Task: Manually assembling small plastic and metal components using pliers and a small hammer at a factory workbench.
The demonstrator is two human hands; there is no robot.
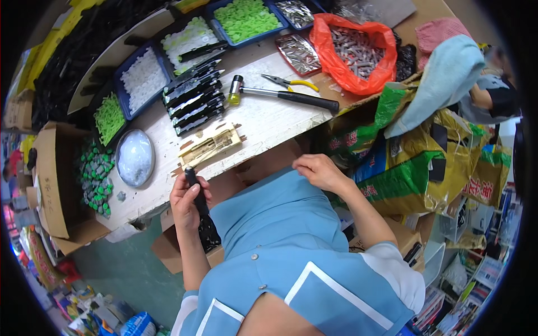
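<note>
My left hand (186, 203) is closed around a black rod-shaped piece (201, 197), held upright at the table's front edge. Right beyond it lies a pale wooden jig (209, 147) with a long slot and worn brown corners. My right hand (323, 171) hovers over my lap near the table edge, its fingers curled together; whether anything is inside them is hidden. Behind the jig, several black handle-like pieces (193, 96) lie in a stacked row. A hammer (280, 94) with a yellow face and black grip rests to their right, beside pliers (289, 82) with yellow-and-black handles.
Blue trays hold white parts (144, 80) and green parts (246, 20). A round dish (135, 158) stands left, near green-and-black pieces (98, 176). A red bag (353, 53) of small metal parts sits back right. Shiny sacks (409, 168) and a light-blue cloth (443, 84) crowd the right.
</note>
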